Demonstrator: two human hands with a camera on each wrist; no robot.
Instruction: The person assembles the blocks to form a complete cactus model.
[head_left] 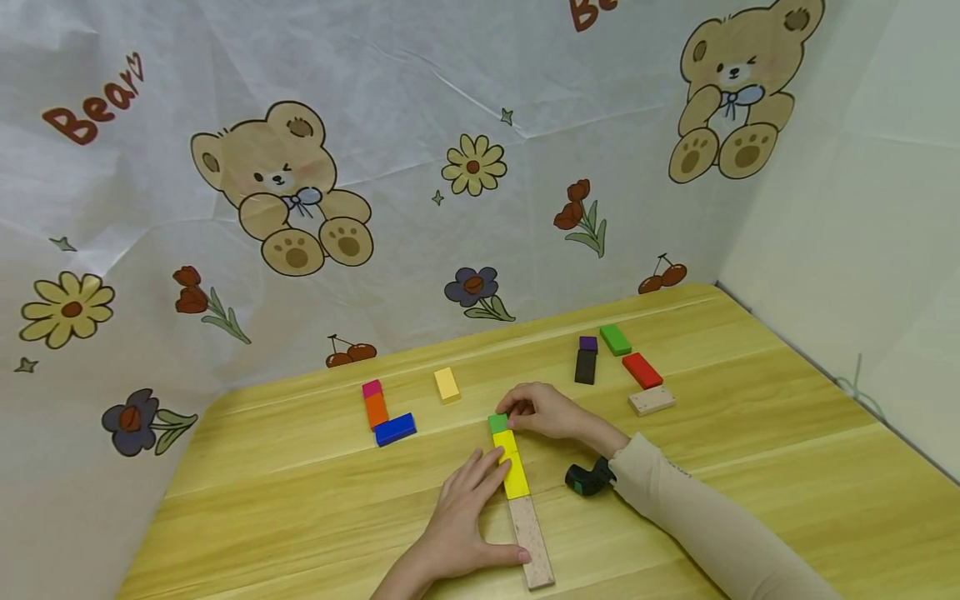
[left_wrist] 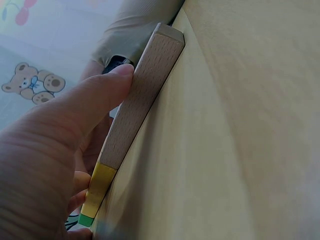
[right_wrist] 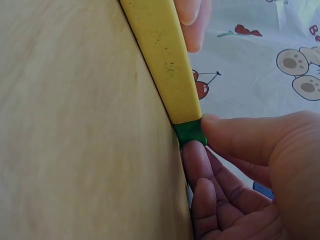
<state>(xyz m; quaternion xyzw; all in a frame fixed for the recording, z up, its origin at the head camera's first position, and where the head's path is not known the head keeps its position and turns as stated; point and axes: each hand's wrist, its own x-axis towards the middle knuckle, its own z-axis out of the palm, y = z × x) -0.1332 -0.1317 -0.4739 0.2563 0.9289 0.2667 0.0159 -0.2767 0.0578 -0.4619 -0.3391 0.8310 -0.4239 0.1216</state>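
A row of three blocks lies end to end on the wooden table [head_left: 300, 500]: a small green block [head_left: 497, 422], a yellow block [head_left: 513, 467] and a long plain wood block [head_left: 532, 542]. My left hand [head_left: 480, 500] lies flat beside the row, its straight fingers resting on the yellow block and its thumb [left_wrist: 100, 100] pressing the side of the wood block [left_wrist: 140, 100]. My right hand [head_left: 525, 411] pinches the green block [right_wrist: 190, 131] at the far end of the yellow block [right_wrist: 165, 60], thumb above and fingers at its end.
To the left lie a pink [head_left: 372, 388], an orange [head_left: 376, 409] and a blue block [head_left: 395, 428], with a pale yellow block [head_left: 447, 384] behind. At the right are purple [head_left: 588, 343], dark brown [head_left: 586, 366], green [head_left: 615, 339], red [head_left: 642, 370] and plain wood blocks [head_left: 652, 400]. A bear-printed cloth backs the table.
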